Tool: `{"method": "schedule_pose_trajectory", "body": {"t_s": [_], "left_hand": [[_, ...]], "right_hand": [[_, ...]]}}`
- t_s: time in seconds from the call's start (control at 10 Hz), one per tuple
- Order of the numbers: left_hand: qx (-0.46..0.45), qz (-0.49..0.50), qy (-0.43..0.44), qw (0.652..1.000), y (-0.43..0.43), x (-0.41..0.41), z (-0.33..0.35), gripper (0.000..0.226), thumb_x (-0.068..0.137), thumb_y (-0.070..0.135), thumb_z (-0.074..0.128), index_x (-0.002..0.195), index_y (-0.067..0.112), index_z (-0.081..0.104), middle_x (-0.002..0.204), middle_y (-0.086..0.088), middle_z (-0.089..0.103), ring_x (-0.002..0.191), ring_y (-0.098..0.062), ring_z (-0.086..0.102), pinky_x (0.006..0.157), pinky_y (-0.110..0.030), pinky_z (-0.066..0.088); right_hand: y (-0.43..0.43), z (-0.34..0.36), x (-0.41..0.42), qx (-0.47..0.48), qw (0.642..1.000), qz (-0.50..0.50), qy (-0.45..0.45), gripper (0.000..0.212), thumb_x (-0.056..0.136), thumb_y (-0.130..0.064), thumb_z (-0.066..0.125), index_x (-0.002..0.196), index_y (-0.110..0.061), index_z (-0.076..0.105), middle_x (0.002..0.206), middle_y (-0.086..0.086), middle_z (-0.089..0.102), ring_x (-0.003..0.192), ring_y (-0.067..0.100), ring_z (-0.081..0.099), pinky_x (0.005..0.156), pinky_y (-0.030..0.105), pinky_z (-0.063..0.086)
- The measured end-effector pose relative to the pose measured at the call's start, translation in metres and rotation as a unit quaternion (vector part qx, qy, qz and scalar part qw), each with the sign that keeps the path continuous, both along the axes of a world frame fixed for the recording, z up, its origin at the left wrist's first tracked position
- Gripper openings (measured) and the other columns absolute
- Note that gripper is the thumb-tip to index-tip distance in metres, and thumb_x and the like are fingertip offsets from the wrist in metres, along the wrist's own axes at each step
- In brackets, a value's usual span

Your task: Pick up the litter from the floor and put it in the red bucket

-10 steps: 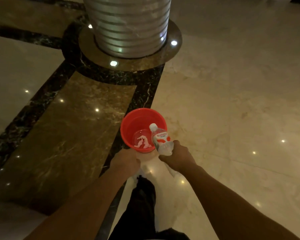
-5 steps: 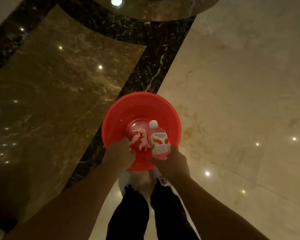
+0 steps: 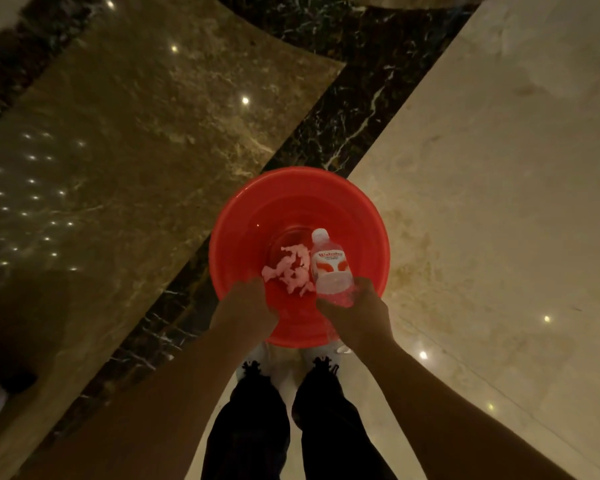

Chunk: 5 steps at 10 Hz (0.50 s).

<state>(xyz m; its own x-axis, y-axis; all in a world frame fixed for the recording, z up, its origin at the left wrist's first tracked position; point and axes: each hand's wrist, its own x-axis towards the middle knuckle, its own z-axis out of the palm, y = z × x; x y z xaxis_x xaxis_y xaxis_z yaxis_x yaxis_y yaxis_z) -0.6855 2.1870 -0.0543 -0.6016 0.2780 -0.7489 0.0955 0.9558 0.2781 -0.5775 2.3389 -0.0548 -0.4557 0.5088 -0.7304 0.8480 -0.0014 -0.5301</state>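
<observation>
A person's right hand (image 3: 355,311) grips a plastic bottle (image 3: 329,268) by its base, cap pointing down into the red bucket (image 3: 243,216); the left hand (image 3: 245,308) clutches the near rim. Crumpled paper (image 3: 290,270) lies beside the bottle. Release looks next.

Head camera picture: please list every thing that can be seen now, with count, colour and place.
red bucket: one, red, on the floor in front of the feet.
plastic bottle: one, clear with white cap and red-white label, over the bucket's right inner side, base in the right hand.
crumpled litter: one pale pinkish clump, on the bucket's bottom.
floor: cream, brown and black marble, with light reflections.
left hand: one, at the bucket's near rim.
right hand: one, gripping the bottle.
legs: two, black trousers, bottom centre.
shoes: two, white, near the bucket.
</observation>
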Motion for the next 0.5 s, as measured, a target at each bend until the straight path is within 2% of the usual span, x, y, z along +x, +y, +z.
{"method": "schedule_pose_trajectory", "body": {"t_s": [0.1, 0.2, 0.3, 0.4, 0.5], "left_hand": [[0.001, 0.003, -0.006, 1.0, -0.004, 0.006, -0.001, 0.02, 0.084, 0.017, 0.055, 0.102, 0.01, 0.049, 0.1, -0.014, 0.059, 0.091, -0.031, 0.061, 0.073, -0.04, 0.05], [-0.014, -0.001, -0.014, 1.0, -0.007, 0.009, -0.001, 0.022, 0.085, 0.018, 0.053, 0.105, 0.01, 0.049, 0.099, -0.011, 0.056, 0.091, -0.03, 0.061, 0.069, -0.036, 0.047], [-0.007, 0.004, -0.003, 1.0, -0.01, 0.004, 0.007, 0.02, 0.086, 0.018, 0.051, 0.106, 0.013, 0.05, 0.098, -0.007, 0.057, 0.09, -0.027, 0.061, 0.074, -0.038, 0.05], [-0.011, -0.018, -0.007, 1.0, -0.021, 0.006, 0.032, 0.012, 0.09, 0.02, 0.048, 0.101, 0.018, 0.05, 0.1, -0.005, 0.06, 0.093, -0.023, 0.061, 0.084, -0.039, 0.052], [-0.015, -0.057, 0.027, 0.998, -0.031, 0.015, 0.086, 0.007, 0.093, 0.022, 0.046, 0.097, 0.018, 0.05, 0.104, -0.01, 0.062, 0.094, -0.028, 0.063, 0.084, -0.04, 0.053]], "right_hand": [[-0.006, -0.003, -0.014, -0.014, 1.0, 0.002, 0.004, 0.071, 0.07, -0.038, 0.081, 0.127, -0.019, 0.045, 0.102, -0.005, 0.062, 0.082, 0.012, 0.064, 0.058, 0.028, 0.055], [-0.012, -0.001, -0.021, -0.012, 0.999, 0.04, -0.03, 0.087, 0.073, -0.052, 0.072, 0.14, -0.016, 0.03, 0.126, 0.008, 0.054, 0.102, 0.03, 0.062, 0.08, 0.048, 0.057], [-0.014, 0.01, -0.021, -0.004, 0.995, 0.09, -0.049, 0.086, 0.079, -0.055, 0.061, 0.145, -0.016, 0.023, 0.131, 0.011, 0.052, 0.105, 0.032, 0.061, 0.082, 0.049, 0.056], [-0.016, 0.031, 0.005, -0.017, 0.984, 0.155, -0.089, 0.056, 0.086, -0.041, 0.054, 0.134, -0.018, 0.038, 0.101, 0.004, 0.063, 0.083, 0.023, 0.065, 0.072, 0.039, 0.058], [-0.011, 0.083, 0.026, -0.005, 0.964, 0.222, -0.149, 0.037, 0.09, -0.035, 0.051, 0.122, -0.017, 0.052, 0.099, 0.001, 0.064, 0.069, 0.01, 0.056, 0.061, 0.022, 0.05]]}}
